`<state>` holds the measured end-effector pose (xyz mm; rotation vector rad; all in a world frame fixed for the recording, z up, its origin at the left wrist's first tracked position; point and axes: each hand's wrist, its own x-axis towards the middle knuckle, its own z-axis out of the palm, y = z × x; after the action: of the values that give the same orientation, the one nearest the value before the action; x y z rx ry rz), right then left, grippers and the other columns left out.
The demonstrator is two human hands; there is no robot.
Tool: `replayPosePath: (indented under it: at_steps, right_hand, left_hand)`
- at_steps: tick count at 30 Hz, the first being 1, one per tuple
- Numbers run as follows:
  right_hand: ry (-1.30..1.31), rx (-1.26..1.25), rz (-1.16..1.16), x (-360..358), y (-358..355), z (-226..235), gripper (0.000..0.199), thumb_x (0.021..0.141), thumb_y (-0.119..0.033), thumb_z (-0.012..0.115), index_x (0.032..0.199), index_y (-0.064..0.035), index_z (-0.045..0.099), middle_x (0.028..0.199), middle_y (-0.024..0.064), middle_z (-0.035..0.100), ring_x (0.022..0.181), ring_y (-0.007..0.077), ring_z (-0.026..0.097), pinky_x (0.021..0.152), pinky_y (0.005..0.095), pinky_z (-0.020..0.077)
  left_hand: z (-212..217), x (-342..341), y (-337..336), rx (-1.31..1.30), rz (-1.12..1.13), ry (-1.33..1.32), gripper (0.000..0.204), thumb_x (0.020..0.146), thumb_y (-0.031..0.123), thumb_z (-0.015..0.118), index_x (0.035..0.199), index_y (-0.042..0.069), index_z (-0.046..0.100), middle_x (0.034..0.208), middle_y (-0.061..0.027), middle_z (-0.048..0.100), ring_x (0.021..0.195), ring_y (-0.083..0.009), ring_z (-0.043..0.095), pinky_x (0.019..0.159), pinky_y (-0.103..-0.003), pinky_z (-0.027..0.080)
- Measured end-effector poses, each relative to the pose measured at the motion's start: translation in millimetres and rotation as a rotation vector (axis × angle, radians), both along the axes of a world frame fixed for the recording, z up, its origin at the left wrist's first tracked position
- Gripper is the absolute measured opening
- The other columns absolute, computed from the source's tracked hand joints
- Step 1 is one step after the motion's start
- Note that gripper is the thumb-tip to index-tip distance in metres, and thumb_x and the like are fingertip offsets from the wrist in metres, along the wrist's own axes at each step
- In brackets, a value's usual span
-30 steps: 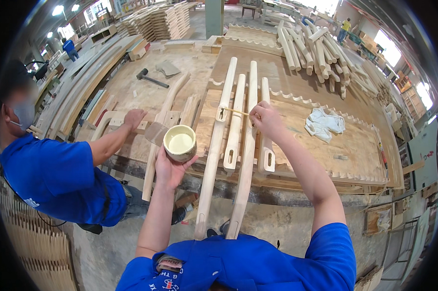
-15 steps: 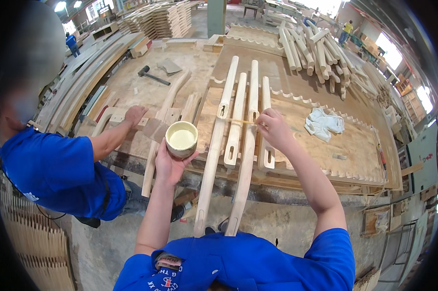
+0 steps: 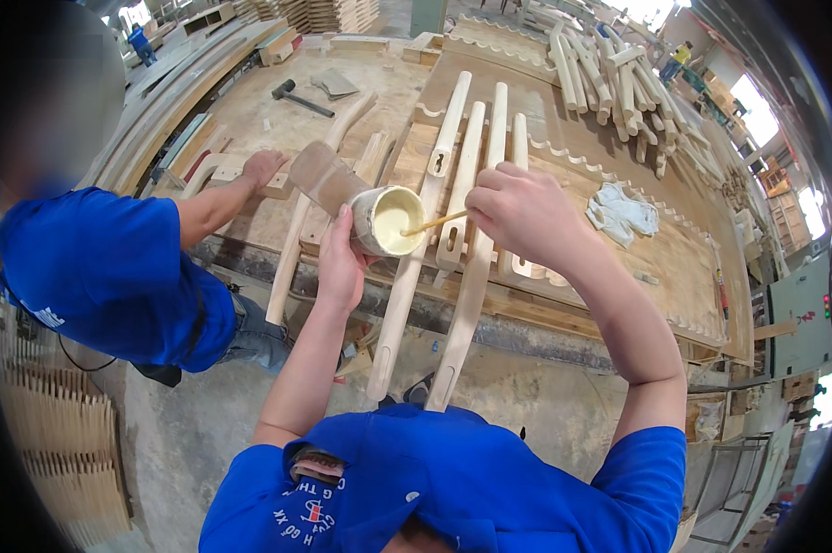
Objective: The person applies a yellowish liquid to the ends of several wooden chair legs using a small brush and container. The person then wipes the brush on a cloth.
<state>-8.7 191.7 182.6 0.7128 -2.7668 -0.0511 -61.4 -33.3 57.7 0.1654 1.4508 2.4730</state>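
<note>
The left hand (image 3: 342, 267) curls round a crusted, rounded pot (image 3: 368, 223), tipped rightward near the bench's edge; the right hand (image 3: 522, 207) pinches a thin stick (image 3: 445, 220) dipped in smooth, pale paste (image 3: 394, 217). Alongside lie slotted wooden bars (image 3: 466, 300); farther right, a crumpled white cloth (image 3: 623, 214).

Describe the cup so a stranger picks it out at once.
Start at the broad brown wooden workbench. Over its near edge, the person's left hand holds a round, mottled cup, tilted rightward. Unlike the long, pale wooden bars beside it, it contains creamy yellow filling, with a thin yellowish stick reaching in.
</note>
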Motion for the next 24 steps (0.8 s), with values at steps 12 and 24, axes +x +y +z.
replayPosePath:
  at_steps: [12, 24]
  right_hand:
    - [-0.28, -0.708, -0.087, 24, 9, -39, 0.012, 0.082, -0.012, 0.065, 0.088, -0.0017, 0.063, 0.08, 0.0049, 0.056, 0.071, 0.0144, 0.053, 0.064, 0.0282, 0.0437]
    - [-0.552, -0.856, -0.218, 41, 18, -41, 0.019, 0.09, -0.019, 0.054, 0.085, -0.001, 0.059, 0.077, 0.0075, 0.056, 0.071, 0.0148, 0.053, 0.064, 0.0287, 0.0423]
  left_hand:
    - [3, 20, -5, 0.2, -0.099, -0.171, 0.046, 0.1, 0.039, 0.029, 0.126, 0.004, 0.045, 0.115, -0.0113, 0.059, 0.098, -0.0207, 0.063, 0.074, -0.037, 0.057]
    - [3, 28, 12, 0.261, -0.197, -0.279, 0.049, 0.1, 0.04, 0.026, 0.127, 0.002, 0.044, 0.119, -0.015, 0.056, 0.104, -0.0257, 0.06, 0.075, -0.042, 0.057]
